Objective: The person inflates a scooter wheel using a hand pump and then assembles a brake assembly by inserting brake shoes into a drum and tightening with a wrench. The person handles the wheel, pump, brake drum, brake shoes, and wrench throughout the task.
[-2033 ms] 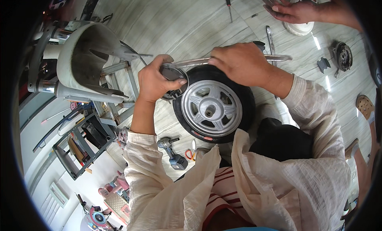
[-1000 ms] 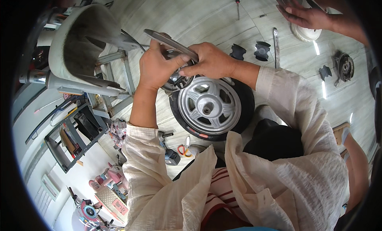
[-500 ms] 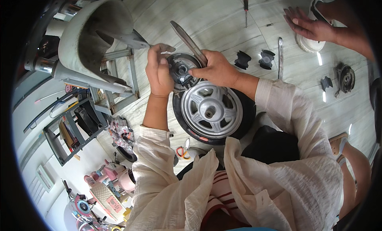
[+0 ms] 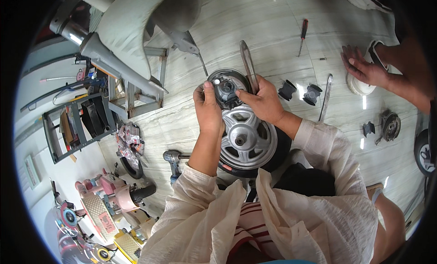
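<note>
Both my hands hold a round drum brake plate (image 4: 226, 88) just above the far rim of a silver spoked wheel (image 4: 249, 132) with a black tyre. My left hand (image 4: 209, 107) closes on the plate's left edge, thumb up along its side. In my right hand (image 4: 265, 101) is a flat steel tyre lever (image 4: 247, 59), its long end pointing away from me. The right thumb presses onto the dark hub at the plate's middle. The lever's lower end is hidden by the right hand.
Right of the wheel lie two black spools (image 4: 287, 90), a metal bar (image 4: 326, 97), a red-handled screwdriver (image 4: 303, 35) and another brake plate (image 4: 390, 125). Another person's hand (image 4: 359, 65) reaches in. A power drill (image 4: 173, 163) stands left; a metal frame (image 4: 132, 105) lies beyond.
My left fingers, raised beside the brake plate before, now close on its edge. The plate's face has turned, and the lever stands straighter. The view has shifted, bringing the drill into sight.
</note>
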`<state>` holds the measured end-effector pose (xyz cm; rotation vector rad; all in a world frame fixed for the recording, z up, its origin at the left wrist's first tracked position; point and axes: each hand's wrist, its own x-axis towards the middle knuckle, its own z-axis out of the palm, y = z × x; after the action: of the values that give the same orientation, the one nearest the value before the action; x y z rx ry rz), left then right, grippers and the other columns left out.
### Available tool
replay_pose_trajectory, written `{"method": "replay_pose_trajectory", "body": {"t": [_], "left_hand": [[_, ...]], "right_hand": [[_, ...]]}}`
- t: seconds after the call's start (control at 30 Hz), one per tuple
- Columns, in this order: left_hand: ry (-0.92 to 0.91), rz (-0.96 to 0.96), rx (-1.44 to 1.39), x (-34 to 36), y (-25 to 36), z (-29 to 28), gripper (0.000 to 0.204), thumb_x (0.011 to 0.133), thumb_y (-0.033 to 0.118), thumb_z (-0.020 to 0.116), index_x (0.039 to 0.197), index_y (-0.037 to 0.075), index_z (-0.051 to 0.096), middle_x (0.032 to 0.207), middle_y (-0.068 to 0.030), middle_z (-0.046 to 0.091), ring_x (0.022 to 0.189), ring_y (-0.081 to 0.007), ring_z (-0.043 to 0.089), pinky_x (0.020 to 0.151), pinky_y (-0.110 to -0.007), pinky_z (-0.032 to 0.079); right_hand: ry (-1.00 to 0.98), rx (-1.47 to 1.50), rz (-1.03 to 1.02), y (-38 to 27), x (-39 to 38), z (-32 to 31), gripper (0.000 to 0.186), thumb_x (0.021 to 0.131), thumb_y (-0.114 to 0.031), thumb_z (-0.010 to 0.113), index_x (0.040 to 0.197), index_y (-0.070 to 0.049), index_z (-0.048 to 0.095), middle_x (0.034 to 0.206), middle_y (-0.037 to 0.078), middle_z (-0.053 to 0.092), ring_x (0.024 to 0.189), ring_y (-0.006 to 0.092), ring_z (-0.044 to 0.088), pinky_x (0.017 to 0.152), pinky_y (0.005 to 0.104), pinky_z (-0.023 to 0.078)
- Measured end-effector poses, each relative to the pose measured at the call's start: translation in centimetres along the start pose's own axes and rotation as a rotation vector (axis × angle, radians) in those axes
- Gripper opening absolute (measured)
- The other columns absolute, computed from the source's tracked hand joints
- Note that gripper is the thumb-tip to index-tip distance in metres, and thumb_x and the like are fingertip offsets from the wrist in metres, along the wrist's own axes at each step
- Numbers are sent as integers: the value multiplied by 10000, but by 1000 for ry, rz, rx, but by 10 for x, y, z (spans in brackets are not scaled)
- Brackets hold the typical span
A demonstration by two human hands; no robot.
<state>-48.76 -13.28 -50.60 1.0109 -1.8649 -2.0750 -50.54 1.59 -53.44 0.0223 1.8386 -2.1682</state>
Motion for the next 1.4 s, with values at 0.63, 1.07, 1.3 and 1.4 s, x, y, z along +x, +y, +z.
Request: {"method": "replay_pose_trajectory", "body": {"t": [0.63, 1.07, 1.3, 1.4], "left_hand": [[139, 653, 313, 11, -17, 0, 534, 961, 410, 470, 1158, -77, 561, 1061, -176, 593, 995, -271, 548, 908, -373, 425], [-56, 990, 879, 9, 2, -3, 975, 615, 497, 832, 1312, -47, 422, 1250, -237, 468, 1178, -398, 439, 996, -459, 372], [-229, 386, 899, -3, 34, 9, 929, 618, 365, 889, 1305, -48, 418, 1298, -305, 325, 1203, -428, 439, 988, -426, 443], [-282, 373, 920, -4, 45, 2, 929, 669, 360, 856, 1364, -12, 364, 1314, -286, 323, 1170, -392, 481, 992, -389, 440]], "right_hand": [[-54, 31, 18, 28, -8, 19, 342, 787, -123, 749, 1055, 14, 586, 844, 94, 689, 732, 126, 612, 712, 288, 505], [-37, -44, -77, 15, -6, 15, 350, 767, -173, 723, 1018, 21, 576, 778, 119, 654, 675, 174, 597, 672, 330, 497], [-22, -93, -53, 9, -3, 13, 336, 741, -155, 698, 999, 24, 578, 771, 141, 657, 680, 201, 614, 661, 348, 502], [-6, -83, -76, 12, -5, 17, 343, 741, -170, 725, 971, 42, 584, 777, 158, 663, 695, 205, 632, 663, 344, 505]]}}
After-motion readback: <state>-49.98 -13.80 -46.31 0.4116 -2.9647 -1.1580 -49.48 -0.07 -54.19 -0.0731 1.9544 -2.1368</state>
